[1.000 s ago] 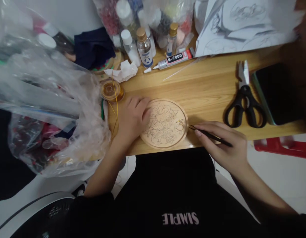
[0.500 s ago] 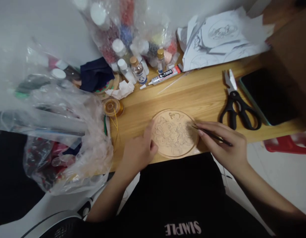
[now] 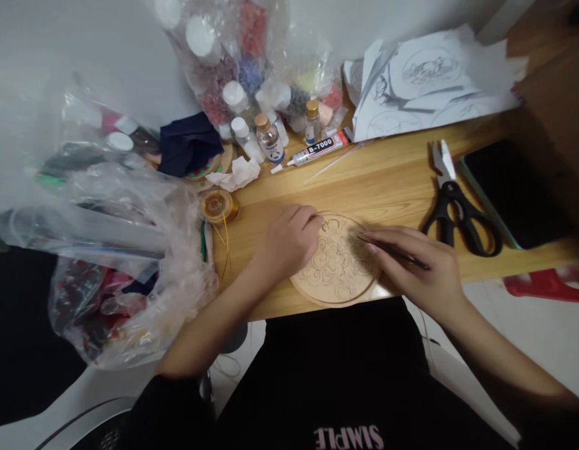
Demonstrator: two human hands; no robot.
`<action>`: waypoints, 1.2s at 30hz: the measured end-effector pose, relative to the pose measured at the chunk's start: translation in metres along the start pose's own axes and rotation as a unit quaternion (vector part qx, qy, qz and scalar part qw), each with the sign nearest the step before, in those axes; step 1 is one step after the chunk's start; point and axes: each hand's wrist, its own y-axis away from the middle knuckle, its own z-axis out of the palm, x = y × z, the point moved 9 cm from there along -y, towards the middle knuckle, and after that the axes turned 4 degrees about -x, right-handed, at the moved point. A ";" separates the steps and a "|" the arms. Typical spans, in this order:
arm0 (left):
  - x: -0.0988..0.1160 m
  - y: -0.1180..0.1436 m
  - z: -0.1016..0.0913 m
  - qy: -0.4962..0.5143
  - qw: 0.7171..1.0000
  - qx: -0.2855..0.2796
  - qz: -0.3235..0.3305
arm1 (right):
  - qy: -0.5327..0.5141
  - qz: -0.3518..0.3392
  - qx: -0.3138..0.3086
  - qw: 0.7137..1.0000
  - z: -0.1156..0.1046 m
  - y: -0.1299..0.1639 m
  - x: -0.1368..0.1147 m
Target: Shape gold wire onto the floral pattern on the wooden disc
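Observation:
A round hoop (image 3: 334,301) with peach fabric lies on the wooden table, with flower outlines drawn on it and a small gold curl near its top. My left hand (image 3: 292,240) rests over the hoop's upper left edge. Its fingers are bent together beside the gold curl, and whatever is in them is hidden. At the hoop's right side my right hand (image 3: 418,262) is closed on slim dark tweezers (image 3: 404,255), their points just above the fabric. A spool of golden wire (image 3: 219,206) stands left of the hoop, a loose end trailing from it.
Black-handled scissors (image 3: 453,206) and a dark phone (image 3: 514,194) lie to the right. Behind are a B-7000 glue tube (image 3: 320,147), small bottles (image 3: 269,140), bags of beads (image 3: 252,69) and printed drawings (image 3: 411,81). Clear plastic bags (image 3: 144,219) crowd the left side.
My left hand has moved up and right from the hoop's left edge to its upper left, and its fingers have curled. My right hand keeps the tweezers near the same spot. The view has shifted slightly.

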 end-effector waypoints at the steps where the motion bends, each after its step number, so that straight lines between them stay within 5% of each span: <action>1: 0.001 0.000 0.003 0.002 1.000 0.005 0.012 | 0.003 -0.009 -0.002 1.000 0.000 -0.004 -0.001; 7: -0.002 0.009 0.007 0.034 0.997 0.068 0.032 | 0.019 -0.044 -0.050 0.998 0.012 -0.033 -0.004; 18: -0.008 0.009 0.012 0.094 0.995 0.032 0.013 | -0.058 -0.059 -0.198 0.977 0.035 -0.065 0.006; 26: -0.009 0.007 0.005 0.064 0.996 0.066 0.008 | -0.071 -0.090 -0.213 0.970 0.039 -0.070 0.005; 36: -0.014 0.004 0.012 0.088 0.996 0.021 -0.028 | -0.096 -0.112 -0.220 0.964 0.038 -0.070 0.009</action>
